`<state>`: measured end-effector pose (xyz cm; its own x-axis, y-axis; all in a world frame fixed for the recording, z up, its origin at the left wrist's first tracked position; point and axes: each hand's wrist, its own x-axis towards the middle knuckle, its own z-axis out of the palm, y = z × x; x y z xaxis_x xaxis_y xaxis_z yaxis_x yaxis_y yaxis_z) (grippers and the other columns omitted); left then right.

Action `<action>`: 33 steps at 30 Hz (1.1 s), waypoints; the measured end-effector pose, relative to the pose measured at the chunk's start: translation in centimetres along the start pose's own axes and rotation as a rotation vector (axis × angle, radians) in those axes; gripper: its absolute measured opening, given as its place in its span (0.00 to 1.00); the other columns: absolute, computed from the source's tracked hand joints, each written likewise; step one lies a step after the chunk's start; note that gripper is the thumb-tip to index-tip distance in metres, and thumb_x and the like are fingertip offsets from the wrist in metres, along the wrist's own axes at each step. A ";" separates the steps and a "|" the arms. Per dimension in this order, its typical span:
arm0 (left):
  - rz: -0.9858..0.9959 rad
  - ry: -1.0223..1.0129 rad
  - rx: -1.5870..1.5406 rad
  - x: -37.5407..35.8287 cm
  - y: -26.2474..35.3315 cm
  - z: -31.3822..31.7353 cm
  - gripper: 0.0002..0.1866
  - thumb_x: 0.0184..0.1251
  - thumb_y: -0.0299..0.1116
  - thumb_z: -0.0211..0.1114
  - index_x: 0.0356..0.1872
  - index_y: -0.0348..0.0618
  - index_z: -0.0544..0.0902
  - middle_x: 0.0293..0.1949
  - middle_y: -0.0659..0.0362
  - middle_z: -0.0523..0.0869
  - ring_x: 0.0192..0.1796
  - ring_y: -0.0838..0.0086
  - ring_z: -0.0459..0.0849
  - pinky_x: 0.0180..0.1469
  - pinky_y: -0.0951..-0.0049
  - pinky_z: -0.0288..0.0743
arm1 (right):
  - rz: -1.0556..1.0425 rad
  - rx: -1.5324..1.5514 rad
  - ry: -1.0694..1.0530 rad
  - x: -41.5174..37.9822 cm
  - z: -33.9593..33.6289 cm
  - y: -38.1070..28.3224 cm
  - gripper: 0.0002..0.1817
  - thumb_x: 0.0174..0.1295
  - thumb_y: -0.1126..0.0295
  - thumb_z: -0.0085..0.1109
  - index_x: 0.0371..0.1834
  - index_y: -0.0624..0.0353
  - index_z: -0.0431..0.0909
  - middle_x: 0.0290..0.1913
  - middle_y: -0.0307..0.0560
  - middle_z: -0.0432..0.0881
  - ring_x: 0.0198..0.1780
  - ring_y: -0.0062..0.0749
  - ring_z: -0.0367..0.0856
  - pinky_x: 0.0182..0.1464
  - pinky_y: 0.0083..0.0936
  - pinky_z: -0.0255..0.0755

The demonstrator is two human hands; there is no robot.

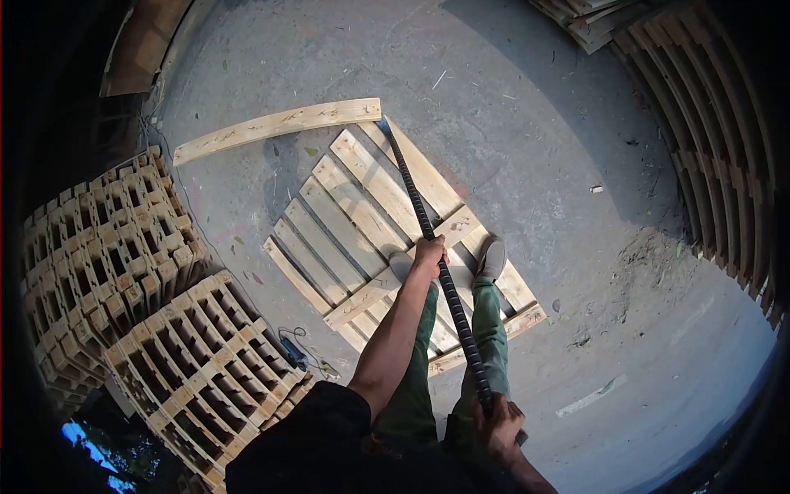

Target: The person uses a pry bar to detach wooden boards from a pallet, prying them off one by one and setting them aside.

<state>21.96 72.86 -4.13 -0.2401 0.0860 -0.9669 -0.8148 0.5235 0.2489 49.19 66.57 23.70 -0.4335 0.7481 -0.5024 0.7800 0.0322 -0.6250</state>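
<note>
A long black ribbed steel pry bar (455,303) runs away from my body over a wooden pallet (352,216). My left hand (432,252) is wrapped round its middle. Closer to my body, my right hand (499,428) is closed round the near end. The bar's blue far tip sits right at the right end of a thick wooden plank (276,128). That plank angles away from the pallet's far corner, its left end well apart from the slats. My shoes stand on the pallet on either side of the bar.
Stacked pallets (206,362) rise at the left, with a blue corded power tool (292,352) on the ground beside them. A tall curved-looking stack of wood (699,123) stands at the right. More boards (584,20) lie at the top. The ground is concrete with debris.
</note>
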 end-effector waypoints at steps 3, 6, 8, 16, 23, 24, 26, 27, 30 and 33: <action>0.024 0.184 0.133 1.8 -2.2 3.3 0.11 0.65 0.33 0.59 0.26 0.40 0.71 0.14 0.63 0.70 0.12 0.77 0.68 0.13 0.74 0.66 | 0.014 -0.102 -0.002 0.8 0.7 6.5 0.11 0.50 0.68 0.65 0.27 0.60 0.73 0.15 0.50 0.74 0.18 0.48 0.75 0.24 0.41 0.69; 0.225 0.420 0.388 8.1 -11.9 7.6 0.15 0.63 0.35 0.61 0.36 0.33 0.69 0.23 0.49 0.77 0.23 0.63 0.78 0.23 0.65 0.74 | 0.167 -0.232 -0.051 2.4 3.6 21.5 0.14 0.50 0.64 0.66 0.24 0.58 0.70 0.16 0.51 0.74 0.21 0.51 0.75 0.26 0.44 0.69; 0.336 0.479 0.492 15.0 -18.0 9.3 0.18 0.62 0.34 0.61 0.41 0.30 0.67 0.30 0.39 0.81 0.32 0.52 0.84 0.32 0.58 0.79 | 0.235 -0.302 -0.049 4.2 6.0 28.0 0.16 0.50 0.63 0.67 0.23 0.58 0.69 0.17 0.52 0.75 0.22 0.52 0.75 0.26 0.44 0.69; 0.195 0.294 0.092 7.9 -12.3 9.2 0.12 0.64 0.32 0.60 0.37 0.40 0.65 0.18 0.59 0.71 0.12 0.75 0.69 0.11 0.75 0.65 | 0.190 -0.204 -0.142 4.2 4.1 25.6 0.17 0.52 0.62 0.67 0.23 0.60 0.69 0.16 0.53 0.74 0.20 0.53 0.74 0.23 0.43 0.67; 0.211 0.110 0.194 2.0 -4.7 1.3 0.17 0.62 0.31 0.64 0.37 0.39 0.62 0.19 0.58 0.71 0.13 0.77 0.68 0.10 0.75 0.62 | 0.217 -0.033 -0.198 -0.6 1.8 6.9 0.17 0.53 0.58 0.64 0.24 0.61 0.70 0.15 0.53 0.74 0.17 0.50 0.74 0.22 0.40 0.68; 0.179 0.115 0.208 0.9 -3.3 0.6 0.17 0.62 0.31 0.64 0.39 0.38 0.61 0.19 0.59 0.70 0.13 0.78 0.68 0.10 0.76 0.62 | 0.229 0.010 -0.185 -0.8 1.9 4.5 0.17 0.54 0.58 0.63 0.24 0.61 0.70 0.15 0.53 0.74 0.17 0.50 0.74 0.21 0.41 0.68; 0.202 0.084 0.230 -0.2 -1.7 -1.0 0.16 0.63 0.32 0.63 0.37 0.39 0.63 0.19 0.61 0.69 0.14 0.80 0.67 0.12 0.78 0.63 | 0.232 0.049 -0.177 -1.1 2.5 0.9 0.16 0.54 0.59 0.62 0.24 0.61 0.71 0.15 0.53 0.74 0.17 0.50 0.74 0.21 0.41 0.67; 0.237 0.071 0.238 -0.7 -1.3 -1.8 0.14 0.63 0.33 0.63 0.35 0.40 0.65 0.19 0.63 0.69 0.15 0.81 0.66 0.13 0.79 0.64 | 0.325 0.062 -0.210 -1.7 2.8 -0.6 0.17 0.54 0.56 0.62 0.27 0.59 0.72 0.17 0.51 0.75 0.19 0.50 0.76 0.24 0.41 0.69; 0.264 0.107 0.319 -2.4 0.1 -3.0 0.13 0.64 0.32 0.62 0.35 0.41 0.64 0.19 0.63 0.69 0.15 0.81 0.67 0.13 0.79 0.65 | 0.422 0.052 -0.213 -4.0 4.5 -2.7 0.18 0.52 0.53 0.63 0.30 0.57 0.74 0.18 0.49 0.77 0.20 0.49 0.78 0.26 0.40 0.71; 0.282 0.062 0.342 -2.8 1.0 -3.6 0.13 0.65 0.32 0.61 0.37 0.41 0.63 0.19 0.63 0.69 0.16 0.81 0.68 0.14 0.79 0.65 | 0.482 0.086 -0.190 -3.4 4.7 -4.8 0.17 0.52 0.54 0.64 0.29 0.57 0.74 0.18 0.48 0.77 0.20 0.48 0.78 0.26 0.39 0.71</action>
<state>19.87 70.08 -1.01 -0.4675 0.2201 -0.8562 -0.4941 0.7381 0.4595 44.83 60.79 25.58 -0.1144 0.5309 -0.8397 0.8748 -0.3468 -0.3384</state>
